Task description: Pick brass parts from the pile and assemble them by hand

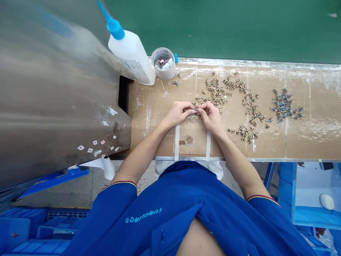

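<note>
My left hand (179,113) and my right hand (212,117) meet over the cardboard sheet (160,135). Both sets of fingers are pinched together on a small blue-and-brass piece (195,109), mostly covered by the fingertips. Just beyond them lies a loose heap of small brass-coloured metal pieces (215,92), with more trailing off to the right. A separate pile of similar pieces with blue parts (284,105) sits further right. Between my forearms, a small round clear dish (189,140) rests on the cardboard, close to the near edge.
At the back left stand a white bottle with a blue nozzle (130,53) and a round tub (164,73) holding scraps. A thin stick (163,86) lies beside them. A metal panel (64,106) bounds the left side. Blue crates (287,192) are below the table at right.
</note>
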`<state>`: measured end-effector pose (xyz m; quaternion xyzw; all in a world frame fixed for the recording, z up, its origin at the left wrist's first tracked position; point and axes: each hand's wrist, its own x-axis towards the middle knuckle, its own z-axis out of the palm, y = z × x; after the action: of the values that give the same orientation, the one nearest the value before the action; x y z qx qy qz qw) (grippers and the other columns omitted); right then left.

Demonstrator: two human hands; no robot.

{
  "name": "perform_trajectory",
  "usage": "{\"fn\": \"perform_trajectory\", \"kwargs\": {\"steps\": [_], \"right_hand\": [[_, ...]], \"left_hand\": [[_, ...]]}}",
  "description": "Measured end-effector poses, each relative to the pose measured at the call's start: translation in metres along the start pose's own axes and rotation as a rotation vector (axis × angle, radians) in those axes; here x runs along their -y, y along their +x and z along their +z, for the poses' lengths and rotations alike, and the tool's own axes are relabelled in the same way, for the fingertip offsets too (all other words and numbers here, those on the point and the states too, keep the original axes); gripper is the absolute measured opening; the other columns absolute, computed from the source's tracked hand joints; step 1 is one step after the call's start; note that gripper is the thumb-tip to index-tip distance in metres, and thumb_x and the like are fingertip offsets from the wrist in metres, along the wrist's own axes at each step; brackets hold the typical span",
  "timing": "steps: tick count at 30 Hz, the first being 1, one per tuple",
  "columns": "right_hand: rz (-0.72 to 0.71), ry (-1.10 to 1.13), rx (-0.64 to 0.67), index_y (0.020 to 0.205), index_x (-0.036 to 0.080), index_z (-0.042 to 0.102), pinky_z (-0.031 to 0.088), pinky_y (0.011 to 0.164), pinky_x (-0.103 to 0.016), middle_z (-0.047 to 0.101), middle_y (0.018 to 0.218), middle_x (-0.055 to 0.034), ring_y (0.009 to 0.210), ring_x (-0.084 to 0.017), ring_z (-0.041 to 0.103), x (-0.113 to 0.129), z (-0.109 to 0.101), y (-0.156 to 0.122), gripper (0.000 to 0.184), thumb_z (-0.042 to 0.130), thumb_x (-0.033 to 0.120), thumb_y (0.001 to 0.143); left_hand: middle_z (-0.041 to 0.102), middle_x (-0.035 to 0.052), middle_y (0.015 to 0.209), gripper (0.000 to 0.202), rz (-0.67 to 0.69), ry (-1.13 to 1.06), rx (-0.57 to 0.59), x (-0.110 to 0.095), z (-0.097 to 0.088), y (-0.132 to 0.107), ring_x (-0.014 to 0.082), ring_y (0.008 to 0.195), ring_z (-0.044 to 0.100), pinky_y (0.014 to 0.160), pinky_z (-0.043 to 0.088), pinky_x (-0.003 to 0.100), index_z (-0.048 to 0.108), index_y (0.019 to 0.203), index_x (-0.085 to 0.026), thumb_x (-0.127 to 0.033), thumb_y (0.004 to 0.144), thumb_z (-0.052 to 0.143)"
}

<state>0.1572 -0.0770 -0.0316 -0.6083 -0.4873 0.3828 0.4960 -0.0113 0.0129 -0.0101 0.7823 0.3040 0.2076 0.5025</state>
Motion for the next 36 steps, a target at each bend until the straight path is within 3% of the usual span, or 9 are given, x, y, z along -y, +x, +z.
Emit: {"fn": "perform_trajectory", "kwargs": {"steps": [6, 14, 22, 28, 31, 33, 36], "right_hand": [[0.007, 0.046, 0.003, 0.091, 0.025, 0.06, 0.053, 0.073, -0.035, 0.063, 0.079, -0.0005, 0.072, -0.017, 0.061, 0.002, 0.0, 0.0, 0.033, 0.066, 0.057, 0.094], [-0.037, -0.066, 0.061, 0.084, 0.025, 0.06, 0.051, 0.074, -0.035, 0.064, 0.079, -0.001, 0.074, -0.018, 0.06, 0.006, -0.003, 0.002, 0.025, 0.066, 0.047, 0.094], [-0.011, -0.116, 0.079, 0.082, 0.025, 0.058, 0.047, 0.07, -0.034, 0.063, 0.068, 0.0023, 0.065, -0.017, 0.058, 0.002, -0.001, 0.001, 0.012, 0.062, 0.031, 0.092], [-0.012, -0.027, 0.098, 0.081, 0.025, 0.055, 0.049, 0.067, -0.032, 0.063, 0.066, 0.003, 0.063, -0.016, 0.058, 0.003, 0.001, 0.006, 0.023, 0.066, 0.042, 0.09], [-0.002, 0.093, 0.093, 0.082, 0.025, 0.055, 0.05, 0.063, -0.031, 0.062, 0.065, 0.0033, 0.061, -0.015, 0.058, 0.01, 0.005, 0.005, 0.038, 0.069, 0.059, 0.085], [0.002, 0.156, 0.062, 0.083, 0.024, 0.055, 0.05, 0.061, -0.03, 0.063, 0.065, 0.0032, 0.06, -0.015, 0.059, 0.018, 0.002, 0.0, 0.045, 0.07, 0.067, 0.082], [-0.037, 0.129, -0.078, 0.084, 0.024, 0.059, 0.052, 0.062, -0.03, 0.068, 0.07, 0.0005, 0.064, -0.016, 0.063, 0.027, -0.024, -0.016, 0.045, 0.07, 0.067, 0.084]], "left_hand": [[0.069, 0.0026, 0.075, 0.02, 0.005, -0.017, -0.008, -0.005, 0.0, 0.0, 0.0133, 0.07, 0.056, 0.07, 0.043, 0.026, 0.073, 0.081, -0.014, -0.03, 0.089, 0.065], [0.065, 0.0025, 0.071, 0.021, 0.058, 0.029, -0.024, 0.002, 0.007, 0.001, 0.0147, 0.071, 0.056, 0.072, 0.043, 0.028, 0.064, 0.07, -0.016, -0.026, 0.088, 0.061], [0.059, 0.0007, 0.065, 0.021, 0.017, 0.062, -0.001, 0.005, 0.006, 0.001, 0.0145, 0.067, 0.051, 0.066, 0.036, 0.029, 0.061, 0.064, -0.016, -0.025, 0.084, 0.06], [0.055, -0.0011, 0.061, 0.023, 0.011, 0.081, -0.01, 0.0, 0.007, 0.003, 0.0122, 0.062, 0.046, 0.064, 0.034, 0.027, 0.063, 0.063, -0.015, -0.023, 0.084, 0.06], [0.063, 0.0007, 0.066, 0.018, -0.066, 0.072, -0.016, -0.01, 0.007, 0.002, 0.0123, 0.064, 0.051, 0.066, 0.039, 0.025, 0.067, 0.07, -0.013, -0.023, 0.085, 0.063], [0.073, 0.0047, 0.08, 0.011, -0.119, 0.067, -0.067, -0.026, 0.002, -0.01, 0.0148, 0.073, 0.061, 0.074, 0.049, 0.027, 0.073, 0.085, -0.013, -0.023, 0.082, 0.067], [0.078, 0.0099, 0.103, 0.029, -0.154, 0.073, -0.179, -0.071, -0.015, -0.065, 0.0222, 0.094, 0.071, 0.092, 0.057, 0.038, 0.077, 0.105, -0.018, -0.032, 0.08, 0.07]]}}
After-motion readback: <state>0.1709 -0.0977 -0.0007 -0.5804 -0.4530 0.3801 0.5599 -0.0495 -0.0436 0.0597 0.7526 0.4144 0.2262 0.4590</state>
